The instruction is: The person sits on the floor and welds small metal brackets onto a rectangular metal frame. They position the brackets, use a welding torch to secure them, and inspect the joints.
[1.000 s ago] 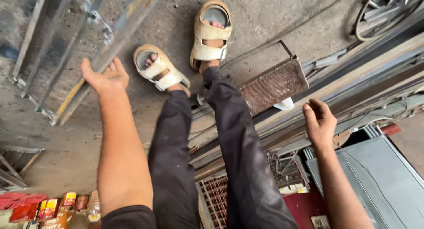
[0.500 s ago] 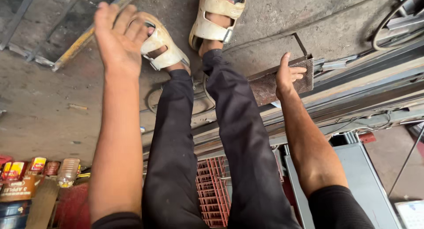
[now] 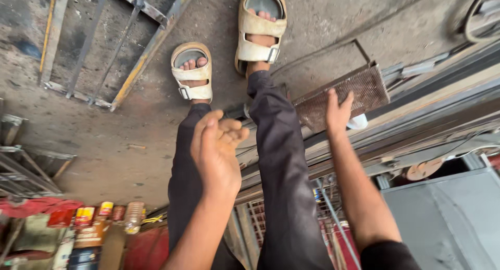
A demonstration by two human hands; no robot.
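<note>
Rusty mesh panel (image 3: 359, 90) lies on concrete floor (image 3: 104, 145) right of feet, against long steel bars (image 3: 442, 108). Right hand (image 3: 338, 111) over panel's near edge, fingers spread, gripping nothing; contact unclear. Left hand (image 3: 219, 150) raised mid-frame, loosely open, empty. Tan sandals (image 3: 194, 72) beyond. Metal grille frame (image 3: 109, 46) far left.

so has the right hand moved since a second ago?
Yes. The right hand went from the long steel bars across to the rusty mesh panel, which it now reaches or touches.
</note>
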